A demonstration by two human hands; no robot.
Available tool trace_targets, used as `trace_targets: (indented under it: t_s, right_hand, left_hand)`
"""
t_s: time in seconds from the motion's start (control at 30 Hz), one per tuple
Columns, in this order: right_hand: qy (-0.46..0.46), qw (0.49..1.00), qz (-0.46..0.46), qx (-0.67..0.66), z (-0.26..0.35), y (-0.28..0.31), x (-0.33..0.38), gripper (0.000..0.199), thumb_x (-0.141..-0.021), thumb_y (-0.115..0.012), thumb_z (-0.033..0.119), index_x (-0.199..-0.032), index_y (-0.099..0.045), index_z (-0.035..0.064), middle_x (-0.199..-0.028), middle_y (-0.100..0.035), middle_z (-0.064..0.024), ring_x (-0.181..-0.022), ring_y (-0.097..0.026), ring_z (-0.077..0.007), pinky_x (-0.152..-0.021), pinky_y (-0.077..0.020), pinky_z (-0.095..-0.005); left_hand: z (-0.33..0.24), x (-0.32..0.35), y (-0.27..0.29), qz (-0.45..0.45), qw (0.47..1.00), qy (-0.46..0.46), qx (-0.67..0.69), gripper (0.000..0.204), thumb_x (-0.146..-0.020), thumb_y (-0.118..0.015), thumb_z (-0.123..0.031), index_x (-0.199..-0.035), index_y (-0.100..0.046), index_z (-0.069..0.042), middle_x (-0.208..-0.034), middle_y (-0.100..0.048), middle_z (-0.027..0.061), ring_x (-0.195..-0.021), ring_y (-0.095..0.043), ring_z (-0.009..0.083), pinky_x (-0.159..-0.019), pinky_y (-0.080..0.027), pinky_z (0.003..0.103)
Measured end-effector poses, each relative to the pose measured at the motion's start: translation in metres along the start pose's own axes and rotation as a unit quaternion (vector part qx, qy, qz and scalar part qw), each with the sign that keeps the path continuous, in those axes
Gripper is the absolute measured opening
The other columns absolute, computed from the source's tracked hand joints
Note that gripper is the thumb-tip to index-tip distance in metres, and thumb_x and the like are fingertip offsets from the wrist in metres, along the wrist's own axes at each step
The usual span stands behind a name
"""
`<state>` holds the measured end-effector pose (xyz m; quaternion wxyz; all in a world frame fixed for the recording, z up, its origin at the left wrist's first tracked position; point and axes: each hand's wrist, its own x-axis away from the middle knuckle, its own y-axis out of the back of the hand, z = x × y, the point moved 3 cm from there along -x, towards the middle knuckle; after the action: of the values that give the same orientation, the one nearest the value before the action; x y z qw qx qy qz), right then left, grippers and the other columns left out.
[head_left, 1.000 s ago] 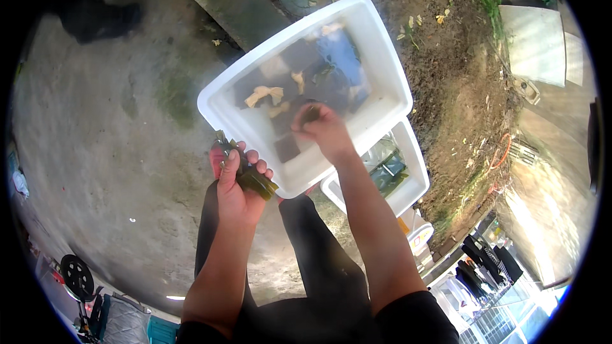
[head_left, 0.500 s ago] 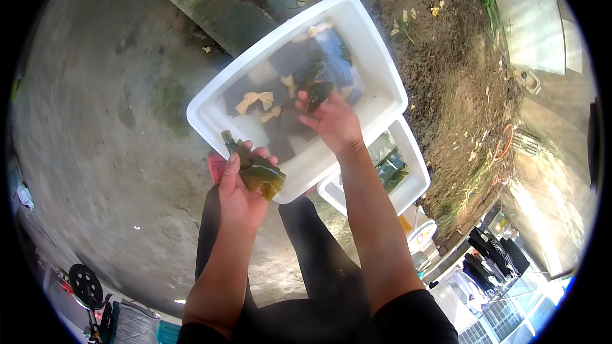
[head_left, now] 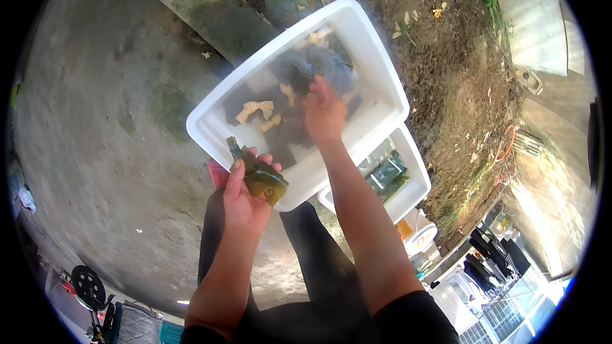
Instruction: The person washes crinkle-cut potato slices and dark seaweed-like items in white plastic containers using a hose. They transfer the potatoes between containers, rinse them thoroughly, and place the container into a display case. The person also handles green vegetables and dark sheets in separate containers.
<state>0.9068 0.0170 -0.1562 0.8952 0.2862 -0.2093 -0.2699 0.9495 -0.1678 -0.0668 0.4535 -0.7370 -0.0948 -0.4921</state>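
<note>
My left hand [head_left: 247,199] is closed round a folded bundle of green-brown, glossy kelp [head_left: 264,179], just over the near left rim of a large white tub [head_left: 213,94]. Inside the tub my right hand [head_left: 325,111] is lowered to the water, its fingers blurred and partly hidden. Whether it holds anything cannot be seen. By its fingertips the water is stirred up, with a dark shape under the surface. Pale tan crumpled pieces [head_left: 255,111] float left of the right hand.
A smaller white tub [head_left: 417,186] with dark green strips stands at the big tub's near right. Beyond lie bare soil [head_left: 456,83] and a mossy concrete slab [head_left: 217,13]. Concrete ground [head_left: 115,127] spreads to the left. Something pink [head_left: 218,172] shows beneath the tub's near left corner.
My right hand has moved further down to the water, and the dark green piece seen in it before is hidden now. My left hand stays closed on the kelp.
</note>
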Motion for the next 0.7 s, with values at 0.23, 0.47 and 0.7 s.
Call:
trace_targets:
  t_s: [0.23, 0.47, 0.7]
  right_hand:
    - [-0.007, 0.993, -0.064, 0.098, -0.003, 0.004, -0.026, 0.031, -0.075, -0.064, 0.019, -0.103, -0.059, 0.0052, -0.089, -0.061, -0.0140, -0.079, -0.061, -0.0290, -0.071, -0.0487, -0.0368]
    - [0.025, 0.984, -0.019, 0.174, -0.007, -0.003, -0.038, 0.031, -0.071, -0.065, 0.018, -0.099, -0.062, 0.0060, -0.093, -0.061, -0.0131, -0.080, -0.060, -0.0281, -0.071, -0.0490, -0.0377]
    - [-0.051, 0.965, 0.234, -0.104, 0.051, 0.033, 0.036, 0.030, -0.071, -0.069, 0.012, -0.100, -0.064, 0.0036, -0.078, -0.064, -0.0088, -0.063, -0.058, -0.0169, -0.059, -0.0487, -0.0282]
  left_hand:
    - [-0.001, -0.002, 0.006, -0.003, 1.000, -0.006, 0.006, 0.031, -0.091, -0.049, -0.032, -0.112, -0.050, -0.009, -0.101, -0.056, 0.0099, -0.093, -0.056, 0.0278, -0.079, -0.047, 0.039]
    - [-0.001, -0.005, 0.004, -0.003, 1.000, -0.004, -0.006, 0.033, -0.092, -0.048, -0.033, -0.114, -0.049, -0.009, -0.102, -0.057, 0.0095, -0.096, -0.055, 0.0267, -0.081, -0.046, 0.039]
    - [0.007, -0.015, 0.002, -0.050, 0.996, -0.056, -0.052, 0.036, -0.091, -0.049, -0.037, -0.117, -0.046, -0.011, -0.103, -0.056, 0.0078, -0.096, -0.054, 0.0237, -0.082, -0.045, 0.037]
